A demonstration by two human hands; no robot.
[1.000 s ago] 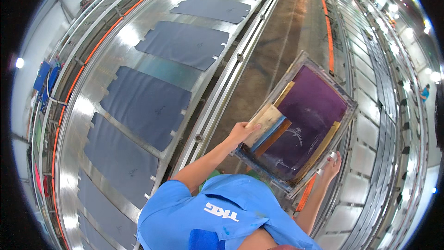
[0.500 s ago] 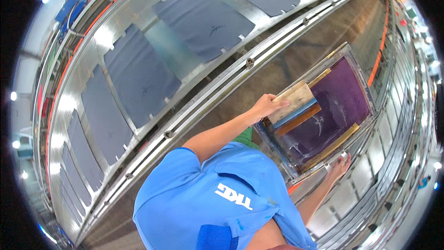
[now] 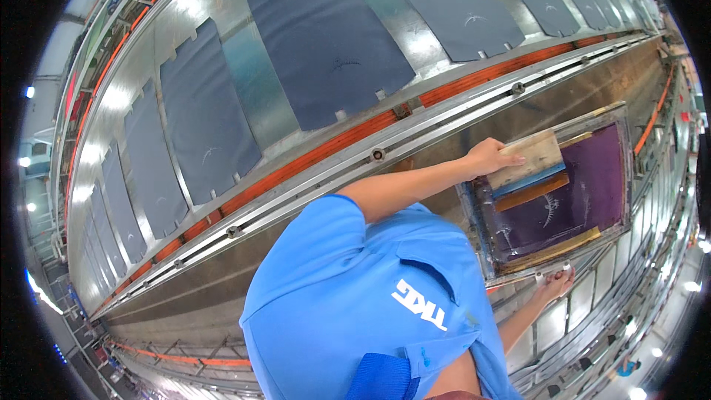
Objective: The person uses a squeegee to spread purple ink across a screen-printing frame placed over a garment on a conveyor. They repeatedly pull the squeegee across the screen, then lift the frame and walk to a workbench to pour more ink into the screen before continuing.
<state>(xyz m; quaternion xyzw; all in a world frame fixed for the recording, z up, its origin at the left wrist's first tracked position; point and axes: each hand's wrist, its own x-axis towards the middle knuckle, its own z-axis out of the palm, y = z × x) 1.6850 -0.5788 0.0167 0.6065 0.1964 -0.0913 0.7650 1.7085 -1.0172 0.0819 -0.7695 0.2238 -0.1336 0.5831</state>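
A screen-printing frame [image 3: 592, 204] with purple mesh is held tilted at my right side. It bears a pale line motif. My left hand [image 3: 492, 159] is closed on the wooden handle of a squeegee [image 3: 529, 159], at the frame's upper left corner. Below the wood run a blue strip and an amber-brown blade, lying over the mesh. Whether those fingers also grip the frame's edge is hidden. My right hand [image 3: 557, 283] is closed at the frame's lower edge, with white bits at the fingertips; what these are I cannot make out.
A long metal printing table [image 3: 248, 81] runs along my left, with several dark grey fabric panels [image 3: 333, 52] laid flat. Its side has a metal rail [image 3: 444, 133] with bolts and an orange strip. Another long table with pale panels [image 3: 585, 292] stands on my right. A brown floor aisle lies between.
My view has turned and shifted along the table. The frame, squeegee and both hands appear further right and lower, with the same grip. More of the orange strip shows.
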